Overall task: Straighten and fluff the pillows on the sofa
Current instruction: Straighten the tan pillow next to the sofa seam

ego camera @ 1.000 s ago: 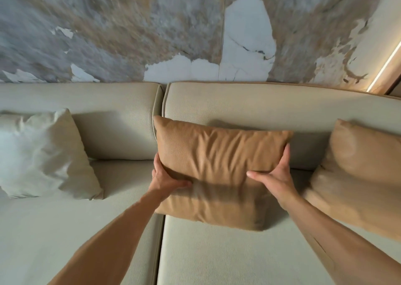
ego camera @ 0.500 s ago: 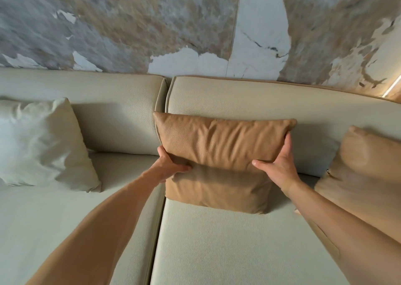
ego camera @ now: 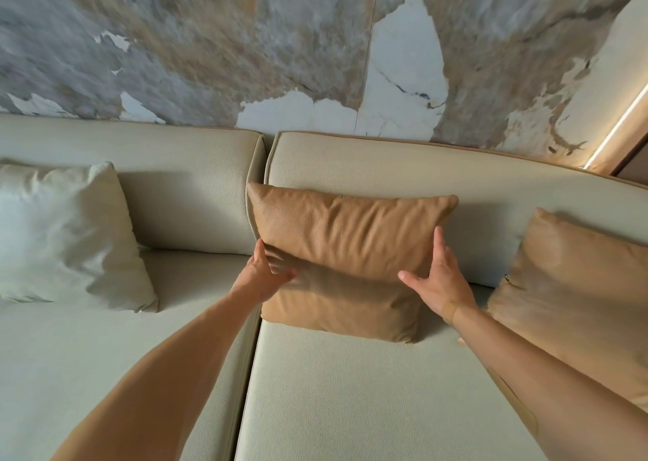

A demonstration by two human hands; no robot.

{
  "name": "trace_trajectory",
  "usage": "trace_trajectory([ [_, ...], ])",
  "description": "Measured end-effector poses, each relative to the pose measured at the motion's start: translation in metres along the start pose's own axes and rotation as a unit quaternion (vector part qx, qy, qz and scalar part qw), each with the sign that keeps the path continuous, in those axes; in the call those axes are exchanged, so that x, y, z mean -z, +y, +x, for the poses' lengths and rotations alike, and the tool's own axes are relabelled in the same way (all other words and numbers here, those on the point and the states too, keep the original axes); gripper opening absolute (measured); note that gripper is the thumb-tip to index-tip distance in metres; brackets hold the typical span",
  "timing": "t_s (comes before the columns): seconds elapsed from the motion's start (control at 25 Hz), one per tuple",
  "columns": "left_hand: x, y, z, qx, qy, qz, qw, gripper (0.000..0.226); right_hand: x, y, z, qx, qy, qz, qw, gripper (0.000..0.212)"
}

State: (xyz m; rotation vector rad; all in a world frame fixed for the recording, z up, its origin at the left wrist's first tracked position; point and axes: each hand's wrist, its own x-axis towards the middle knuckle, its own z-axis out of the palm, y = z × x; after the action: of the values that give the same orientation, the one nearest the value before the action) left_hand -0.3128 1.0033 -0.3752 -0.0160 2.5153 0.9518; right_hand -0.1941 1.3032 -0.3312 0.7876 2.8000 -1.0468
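A tan leather pillow [ego camera: 347, 236] stands upright against the backrest of the beige sofa [ego camera: 368, 390], just right of the seam between two seat cushions. My left hand [ego camera: 268, 273] touches its lower left edge, blurred by motion, fingers spread over the front. At the pillow's right side, my right hand [ego camera: 438, 278] lies with fingers straight and pointing up and the thumb spread across the front. A second tan pillow [ego camera: 575, 285] leans at the far right. A cream pillow [ego camera: 59, 236] leans at the far left.
Behind the sofa rises a wall [ego camera: 280, 46] of grey, brown and white marbled panels. A lit strip [ego camera: 617, 127] runs up the wall's right edge. Bare seat cushions lie in front of the pillows.
The centre pillow stays against the backrest. Both hands have loosened from gripping its sides. The left hand now blurs over the front, and the right hand's fingers have straightened.
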Motion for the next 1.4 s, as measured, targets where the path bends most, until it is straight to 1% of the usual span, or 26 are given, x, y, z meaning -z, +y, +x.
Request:
trace_trajectory([
  [0.12, 0.015, 0.003, -0.029, -0.028, 0.002, 0.032, 0.999, 0.102, 0.014, -0.010, -0.026, 0.025, -0.015, -0.043, 0.999, 0.108],
  [0.28, 0.049, 0.019, -0.080, -0.061, 0.013, 0.055, 0.997, 0.103, 0.050, -0.038, -0.076, 0.066, -0.015, -0.124, 0.990, 0.102],
  [0.44, 0.101, 0.050, -0.141, -0.103, 0.065, 0.098, 0.988, 0.102, 0.095, -0.080, -0.130, 0.098, 0.008, -0.222, 0.970, 0.095],
  [0.56, 0.144, 0.070, -0.191, -0.141, 0.089, 0.148, 0.975, 0.100, 0.123, -0.115, -0.171, 0.109, 0.026, -0.247, 0.963, 0.094],
  [0.72, 0.192, 0.080, -0.242, -0.162, 0.092, 0.220, 0.958, 0.097, 0.146, -0.158, -0.214, 0.129, 0.026, -0.261, 0.956, 0.091],
  [0.88, 0.224, 0.075, -0.280, -0.173, 0.101, 0.243, 0.949, 0.098, 0.163, -0.195, -0.242, 0.163, 0.048, -0.265, 0.949, 0.089],
  [1.0, 0.245, 0.066, -0.305, -0.179, 0.130, 0.271, 0.937, 0.095, 0.170, -0.214, -0.255, 0.185, 0.054, -0.283, 0.940, 0.085],
  [1.12, 0.265, 0.050, -0.333, -0.175, 0.163, 0.274, 0.932, 0.094, 0.168, -0.231, -0.266, 0.214, 0.052, -0.275, 0.936, 0.082],
  [1.4, 0.304, -0.014, -0.409, -0.077, 0.227, 0.262, 0.935, 0.094, 0.127, -0.276, -0.283, 0.304, 0.000, -0.278, 0.911, 0.081],
])
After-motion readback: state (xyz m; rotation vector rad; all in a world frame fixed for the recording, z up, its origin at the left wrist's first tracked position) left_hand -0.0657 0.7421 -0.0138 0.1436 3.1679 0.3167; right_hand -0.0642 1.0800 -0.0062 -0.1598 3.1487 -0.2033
